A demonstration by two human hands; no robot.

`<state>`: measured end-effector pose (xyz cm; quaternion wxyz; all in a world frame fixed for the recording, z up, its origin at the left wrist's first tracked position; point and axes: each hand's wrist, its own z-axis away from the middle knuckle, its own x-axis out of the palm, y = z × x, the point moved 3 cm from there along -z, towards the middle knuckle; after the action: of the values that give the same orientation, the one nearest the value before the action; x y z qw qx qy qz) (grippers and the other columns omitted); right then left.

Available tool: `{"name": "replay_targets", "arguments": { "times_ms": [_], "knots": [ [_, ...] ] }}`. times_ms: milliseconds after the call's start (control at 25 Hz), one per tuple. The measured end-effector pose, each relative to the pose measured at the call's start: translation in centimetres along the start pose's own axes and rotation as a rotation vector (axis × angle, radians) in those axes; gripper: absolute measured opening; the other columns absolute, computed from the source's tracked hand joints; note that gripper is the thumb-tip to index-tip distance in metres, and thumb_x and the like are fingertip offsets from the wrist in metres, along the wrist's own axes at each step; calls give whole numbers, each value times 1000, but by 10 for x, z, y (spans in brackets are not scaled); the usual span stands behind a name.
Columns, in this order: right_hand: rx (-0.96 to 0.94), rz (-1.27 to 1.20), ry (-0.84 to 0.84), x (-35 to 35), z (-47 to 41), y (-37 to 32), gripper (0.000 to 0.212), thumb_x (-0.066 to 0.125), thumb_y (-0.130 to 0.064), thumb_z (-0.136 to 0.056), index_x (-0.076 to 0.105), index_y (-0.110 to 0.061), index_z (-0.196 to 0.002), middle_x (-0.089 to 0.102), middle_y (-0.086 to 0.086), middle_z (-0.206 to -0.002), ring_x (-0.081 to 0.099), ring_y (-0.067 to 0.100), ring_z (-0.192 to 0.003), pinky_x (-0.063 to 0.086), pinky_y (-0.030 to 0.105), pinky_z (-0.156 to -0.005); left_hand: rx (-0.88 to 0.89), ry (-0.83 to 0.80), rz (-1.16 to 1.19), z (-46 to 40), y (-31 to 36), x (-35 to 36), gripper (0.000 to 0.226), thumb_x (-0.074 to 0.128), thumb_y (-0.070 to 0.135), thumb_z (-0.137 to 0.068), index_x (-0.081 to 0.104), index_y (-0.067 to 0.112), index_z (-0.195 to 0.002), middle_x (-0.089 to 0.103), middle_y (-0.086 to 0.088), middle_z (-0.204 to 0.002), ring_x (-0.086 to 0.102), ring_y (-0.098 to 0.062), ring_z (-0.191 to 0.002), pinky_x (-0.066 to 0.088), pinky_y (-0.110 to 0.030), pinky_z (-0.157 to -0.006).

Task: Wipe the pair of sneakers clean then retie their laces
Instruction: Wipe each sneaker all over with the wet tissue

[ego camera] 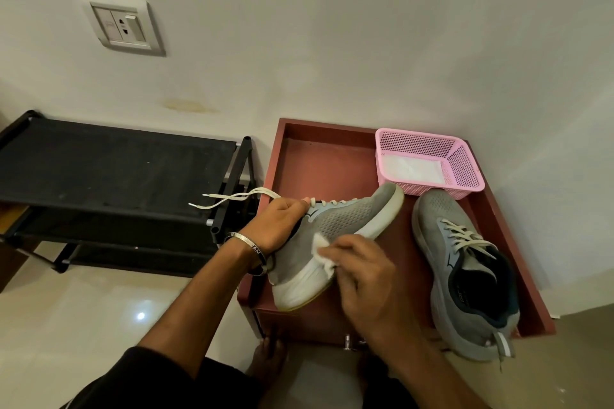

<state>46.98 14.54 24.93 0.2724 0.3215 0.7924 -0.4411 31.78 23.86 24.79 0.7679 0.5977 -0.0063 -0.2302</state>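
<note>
Atop a red cabinet (319, 156), the left hand (277, 226) grips 1 tilted sneaker (335, 229) by its collar; right fingers (335, 254) pinch a wipe (320, 242) against its side. Firm strokes along the white sole should work best.

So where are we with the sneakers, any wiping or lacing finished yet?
Nothing looks finished. In hand: the left hand tilts one sneaker on its side while the right hand presses a white wipe to its side; its lace ends hang loose. Left: the second sneaker sits untouched on the red cabinet top, laces slack, and both need retying.
</note>
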Motion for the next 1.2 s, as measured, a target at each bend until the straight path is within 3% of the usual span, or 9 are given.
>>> {"name": "replay_targets", "arguments": {
  "times_ms": [120,280,360,480,560,640,760,1040,1200],
  "knots": [
    [-201,-76,-152,14,16,-27,27,51,-7,-90,75,-10,-102,65,2,-100,60,19,-91,48,24,-81,28,22,-41,-1,-1,-1,51,42,37,-103,38,20,-55,34,13,-43,29,-3,-38,26,-15,-42],
    [-10,30,58,-7,-2,11,34,46,-10,-86,77,-11,-101,67,1,-99,59,15,-93,48,25,-85,29,44,-68,-4,-3,-1,49,41,38,-103,44,18,-59,39,13,-39,33,-1,-36,28,-13,-40],
    [-6,16,82,-5,1,6,33,46,-9,-86,77,-10,-98,67,1,-98,59,14,-93,49,23,-84,28,75,-73,-6,-6,-2,47,41,39,-103,47,16,-63,41,10,-46,35,-3,-38,30,-17,-42],
    [-185,-95,-58,13,20,-35,36,41,-16,-102,75,-7,-93,66,2,-94,60,17,-86,50,26,-76,47,96,-100,-8,-8,-2,49,43,37,-103,38,20,-57,34,9,-48,28,-3,-38,26,-21,-43],
    [-250,-81,-113,14,19,-38,34,43,-17,-103,74,-8,-94,65,3,-94,59,18,-85,50,27,-75,55,98,-113,-8,-7,-1,48,42,37,-103,41,18,-59,36,7,-50,31,-4,-39,28,-21,-45],
    [-167,-1,-15,5,10,-18,25,51,-11,-93,76,-8,-92,66,3,-93,59,18,-86,50,28,-77,61,76,-115,-9,-7,0,46,40,37,-104,54,10,-69,46,2,-57,42,-9,-50,35,-25,-52],
    [-14,57,115,-8,2,3,28,51,-14,-88,78,-9,-90,67,1,-91,57,14,-88,47,19,-81,77,60,-145,-10,-9,0,55,38,43,-103,61,-4,-85,59,-6,-70,53,-16,-62,44,-36,-62],
    [-241,40,-156,18,18,-38,21,54,-3,-86,74,-7,-92,65,4,-94,58,19,-87,50,29,-75,83,104,-219,-16,-13,2,55,38,43,-103,58,-4,-81,53,-7,-70,48,-18,-64,40,-37,-64],
    [-36,70,42,-9,-1,3,19,64,1,-82,78,-9,-91,67,1,-92,59,15,-88,49,24,-80,104,82,-231,-15,-11,3,53,39,41,-103,57,-3,-79,50,-6,-66,45,-18,-60,37,-36,-61]
  ]
}}
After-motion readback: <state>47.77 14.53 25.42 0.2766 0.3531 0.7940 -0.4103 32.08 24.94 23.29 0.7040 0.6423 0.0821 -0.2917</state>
